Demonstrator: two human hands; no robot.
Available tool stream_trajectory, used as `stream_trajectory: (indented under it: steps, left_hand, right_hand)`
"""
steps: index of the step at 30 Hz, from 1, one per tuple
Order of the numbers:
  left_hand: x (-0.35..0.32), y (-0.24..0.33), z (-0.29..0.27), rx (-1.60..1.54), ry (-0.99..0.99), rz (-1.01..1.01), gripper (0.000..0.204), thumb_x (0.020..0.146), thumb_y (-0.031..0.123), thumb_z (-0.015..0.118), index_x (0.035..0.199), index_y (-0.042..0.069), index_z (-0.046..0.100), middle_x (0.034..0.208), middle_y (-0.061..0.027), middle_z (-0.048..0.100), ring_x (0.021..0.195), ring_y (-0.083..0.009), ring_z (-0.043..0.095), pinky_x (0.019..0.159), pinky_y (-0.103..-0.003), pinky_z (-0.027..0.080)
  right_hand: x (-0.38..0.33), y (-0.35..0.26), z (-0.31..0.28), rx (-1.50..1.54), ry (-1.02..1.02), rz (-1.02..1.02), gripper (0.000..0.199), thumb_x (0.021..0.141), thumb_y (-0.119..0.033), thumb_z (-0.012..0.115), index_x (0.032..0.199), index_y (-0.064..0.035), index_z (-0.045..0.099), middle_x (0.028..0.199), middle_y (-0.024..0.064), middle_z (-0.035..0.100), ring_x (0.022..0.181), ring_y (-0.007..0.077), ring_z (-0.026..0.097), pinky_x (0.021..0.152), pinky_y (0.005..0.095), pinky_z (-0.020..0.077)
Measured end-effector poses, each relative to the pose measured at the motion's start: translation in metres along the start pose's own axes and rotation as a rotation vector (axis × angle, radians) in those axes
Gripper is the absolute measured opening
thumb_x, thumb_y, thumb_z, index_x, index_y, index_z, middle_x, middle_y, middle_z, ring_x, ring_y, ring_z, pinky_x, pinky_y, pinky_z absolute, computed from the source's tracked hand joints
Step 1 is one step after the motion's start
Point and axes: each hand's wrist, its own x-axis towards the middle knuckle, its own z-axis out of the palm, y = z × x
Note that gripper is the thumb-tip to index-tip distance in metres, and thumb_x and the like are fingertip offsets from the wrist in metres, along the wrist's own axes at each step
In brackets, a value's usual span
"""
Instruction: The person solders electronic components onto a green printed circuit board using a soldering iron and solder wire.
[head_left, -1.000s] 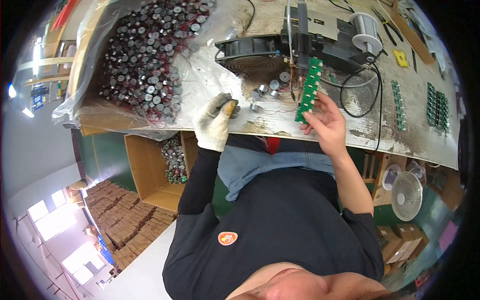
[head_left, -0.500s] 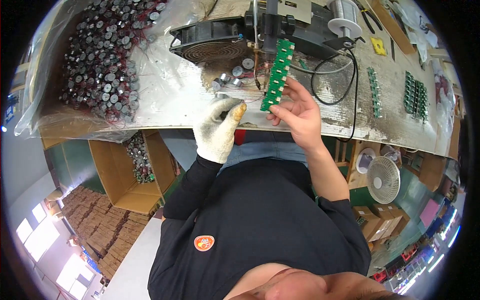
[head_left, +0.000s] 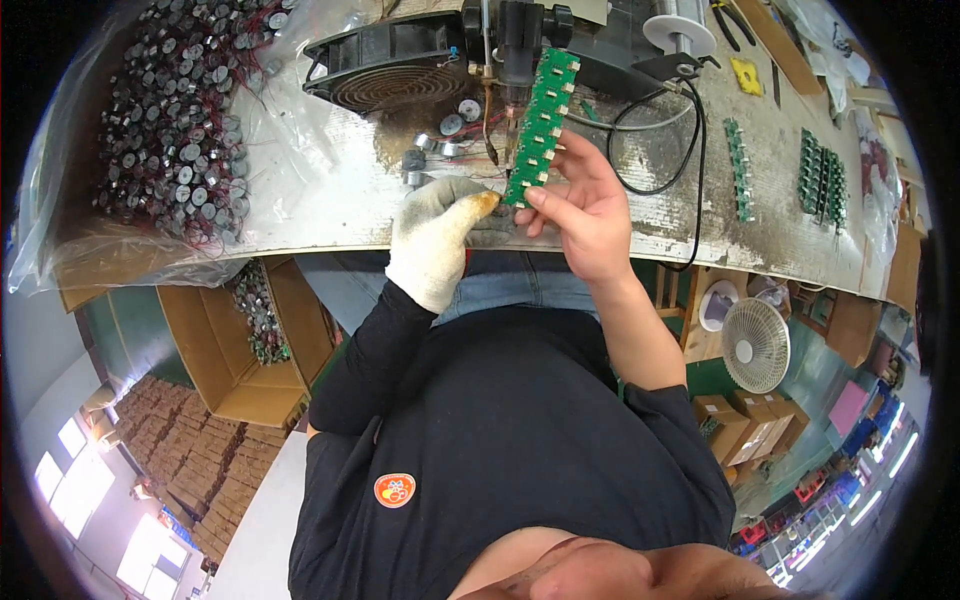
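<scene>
A long green circuit board strip with small pale connectors slants up and away from me. My right hand, bare, grips its near end between thumb and fingers. My left hand wears a whitish glove stained brown at the thumb. Its thumb and fingers are pinched together against the strip's near left corner; whatever is between them is hidden. Just beyond the glove lie several small round metal motors with thin red wires. A thin metal soldering tip hangs from a stand, left of the strip.
A big heap of wired motors lies on plastic at left. A black square fan and solder spool stand at the back. More board strips and a black cable are at right. An open cardboard box sits below the table edge.
My left hand has moved in from beside the strip, and its thumb now meets the strip's near end. The whole view has shifted slightly; my right hand keeps its hold.
</scene>
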Motion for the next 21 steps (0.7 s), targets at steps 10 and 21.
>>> stream_trajectory:
  steps: [10, 21]
  left_hand:
    - [0.004, 0.006, 0.001, -0.18, -0.037, -0.061, 0.017, 0.088, 0.01, 0.053, 0.096, -0.004, 0.059, 0.087, -0.0121, 0.065, 0.076, -0.0191, 0.066, 0.069, -0.03, 0.054]
    - [0.008, 0.007, -0.003, -0.135, -0.099, -0.021, 0.021, 0.091, 0.015, 0.051, 0.102, -0.002, 0.054, 0.097, -0.0167, 0.062, 0.085, -0.0267, 0.065, 0.073, -0.037, 0.054]
  right_hand:
    - [0.006, -0.001, 0.003, 0.051, 0.014, -0.019, 0.057, 0.082, 0.01, 0.059, 0.133, -0.0028, 0.038, 0.112, 0.016, 0.057, 0.07, 0.0203, 0.066, 0.053, 0.0243, 0.0529]
    - [0.008, -0.007, 0.007, 0.038, 0.015, -0.039, 0.057, 0.082, 0.01, 0.059, 0.133, -0.0024, 0.038, 0.112, 0.0156, 0.056, 0.07, 0.02, 0.066, 0.053, 0.0239, 0.0528]
